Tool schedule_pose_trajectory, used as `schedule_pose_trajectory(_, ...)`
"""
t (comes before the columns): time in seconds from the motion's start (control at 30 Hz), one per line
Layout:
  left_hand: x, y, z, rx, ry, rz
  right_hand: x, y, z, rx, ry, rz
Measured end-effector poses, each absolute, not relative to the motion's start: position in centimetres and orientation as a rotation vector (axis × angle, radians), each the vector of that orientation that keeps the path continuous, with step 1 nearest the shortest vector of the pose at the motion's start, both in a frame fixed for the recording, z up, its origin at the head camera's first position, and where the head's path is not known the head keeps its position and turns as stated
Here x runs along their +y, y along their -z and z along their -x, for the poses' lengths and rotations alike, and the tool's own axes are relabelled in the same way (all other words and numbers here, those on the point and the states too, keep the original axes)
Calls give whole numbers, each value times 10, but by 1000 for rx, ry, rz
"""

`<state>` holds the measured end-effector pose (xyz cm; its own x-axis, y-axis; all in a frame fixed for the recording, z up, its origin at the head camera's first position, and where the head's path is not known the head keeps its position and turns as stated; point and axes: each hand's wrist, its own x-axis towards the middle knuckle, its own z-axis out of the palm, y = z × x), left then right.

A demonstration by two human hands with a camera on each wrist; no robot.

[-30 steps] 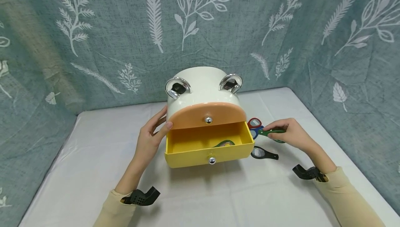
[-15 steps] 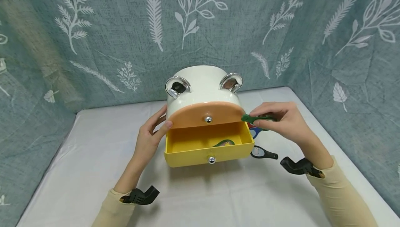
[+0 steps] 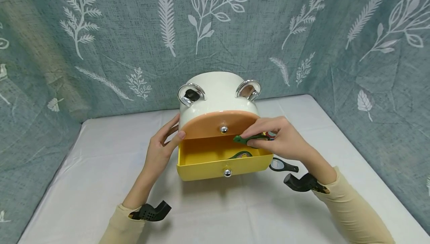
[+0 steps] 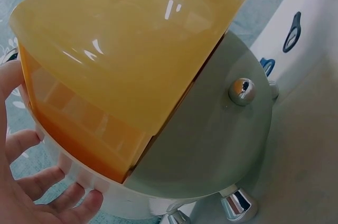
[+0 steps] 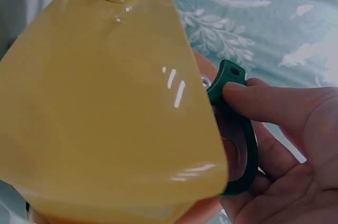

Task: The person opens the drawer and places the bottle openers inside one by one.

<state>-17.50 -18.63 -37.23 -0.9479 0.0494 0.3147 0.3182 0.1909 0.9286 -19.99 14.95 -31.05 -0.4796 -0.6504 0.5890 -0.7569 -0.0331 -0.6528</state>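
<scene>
A white frog-shaped drawer box stands on the table, its orange drawer closed and its yellow drawer pulled out. My left hand rests along the box's left side, thumb at the orange front's edge; the left wrist view shows its fingers spread on the white wall. Between thumb and fingers, my right hand pinches a green magnifying glass by its handle end, over the yellow drawer's right part. Inside that drawer lies another green-rimmed magnifying glass, partly hidden by the drawer front.
Right of the drawer, a black magnifying glass lies on the white cloth. A red-rimmed one is mostly hidden behind my right hand. In the left wrist view a blue item shows beside the box. Patterned curtain surrounds the table.
My right hand has lifted the green magnifying glass from beside the box and carried it left, over the yellow drawer. My left hand stays where it was.
</scene>
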Motion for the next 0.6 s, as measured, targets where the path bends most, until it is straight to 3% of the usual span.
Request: schedule_pose_trajectory(0.6,-187,372,176,-2251,1839,353,146,311,197,-2154,-1409,-1481)
